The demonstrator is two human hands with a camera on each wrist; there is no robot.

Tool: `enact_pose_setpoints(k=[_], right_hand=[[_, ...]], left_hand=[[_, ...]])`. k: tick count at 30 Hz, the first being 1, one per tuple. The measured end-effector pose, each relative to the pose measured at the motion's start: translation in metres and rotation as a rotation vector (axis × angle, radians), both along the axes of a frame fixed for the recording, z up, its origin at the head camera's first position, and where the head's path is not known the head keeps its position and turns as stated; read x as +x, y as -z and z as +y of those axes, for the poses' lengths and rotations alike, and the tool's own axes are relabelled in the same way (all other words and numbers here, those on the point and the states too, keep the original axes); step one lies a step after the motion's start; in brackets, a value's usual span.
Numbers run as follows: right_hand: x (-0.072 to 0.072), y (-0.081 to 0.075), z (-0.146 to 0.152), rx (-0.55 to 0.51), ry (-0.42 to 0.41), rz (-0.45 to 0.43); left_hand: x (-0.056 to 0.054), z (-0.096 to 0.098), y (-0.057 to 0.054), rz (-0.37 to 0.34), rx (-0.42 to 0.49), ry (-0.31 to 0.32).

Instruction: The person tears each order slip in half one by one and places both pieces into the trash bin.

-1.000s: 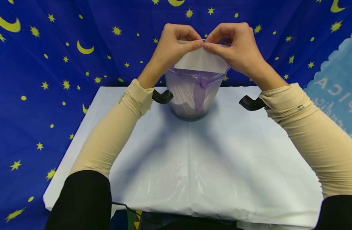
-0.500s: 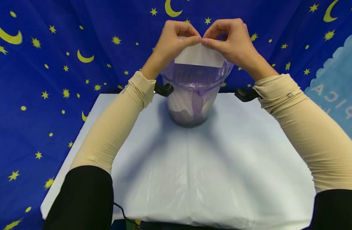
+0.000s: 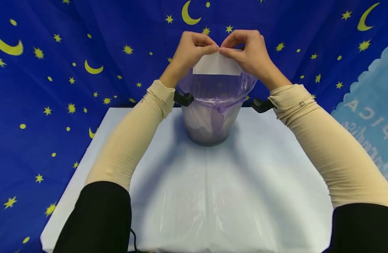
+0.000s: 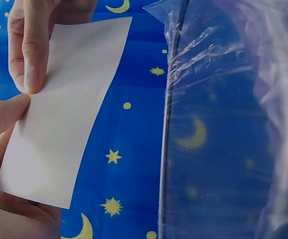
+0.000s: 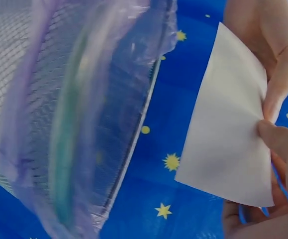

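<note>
A small white rectangular sheet of paper (image 3: 216,65) is held up above a wastebasket (image 3: 198,128) lined with a thin purple plastic bag (image 3: 209,85). My left hand (image 3: 191,51) pinches the paper's upper edge between thumb and fingers. My right hand (image 3: 251,52) pinches the same edge right beside it, the two thumb tips almost meeting. Both wrist views show the paper (image 4: 66,114) (image 5: 226,124) slightly bent and apart from the basket's rim. The gathered bag is knotted at the front of the rim.
The basket stands at the back of a table with a glossy white cover (image 3: 209,196). Close behind hangs a blue cloth (image 3: 111,31) with yellow moons and stars. A light-blue printed cloth (image 3: 371,105) is at the right. A black cable (image 3: 134,239) shows at the front edge.
The head view has shifted, so the basket sits lower in it. The paper has risen relative to the rim, uncovering more of the bag's opening. Both hands keep their pinch.
</note>
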State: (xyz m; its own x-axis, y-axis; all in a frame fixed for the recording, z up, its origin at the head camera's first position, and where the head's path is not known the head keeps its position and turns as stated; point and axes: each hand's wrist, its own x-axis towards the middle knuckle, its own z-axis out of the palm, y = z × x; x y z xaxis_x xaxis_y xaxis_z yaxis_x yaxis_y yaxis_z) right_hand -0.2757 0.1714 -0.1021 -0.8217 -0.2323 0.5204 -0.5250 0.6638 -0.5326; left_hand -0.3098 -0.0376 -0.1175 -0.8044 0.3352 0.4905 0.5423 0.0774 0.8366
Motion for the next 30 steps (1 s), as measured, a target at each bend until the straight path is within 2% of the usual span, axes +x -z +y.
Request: enact_pose_setpoints(k=[7,13,21,25,30], right_hand=[[0.007,0.012,0.001,-0.058,0.026,0.084],[0.016,0.011,-0.002,-0.065,0.041,0.130],[0.042,0.008,-0.005,-0.013,-0.014,0.190],[0.057,0.007,-0.006,-0.005,-0.043,0.220],[0.073,0.003,-0.007,-0.030,-0.081,0.255]], left_hand=[[-0.003,0.008,0.008,-0.072,0.031,0.014],[-0.005,0.009,0.013,-0.144,-0.005,-0.034],[-0.008,0.006,0.025,-0.162,-0.051,-0.068],[-0.010,0.005,0.030,-0.202,-0.070,-0.079],[-0.011,0.002,0.035,-0.229,-0.093,-0.137]])
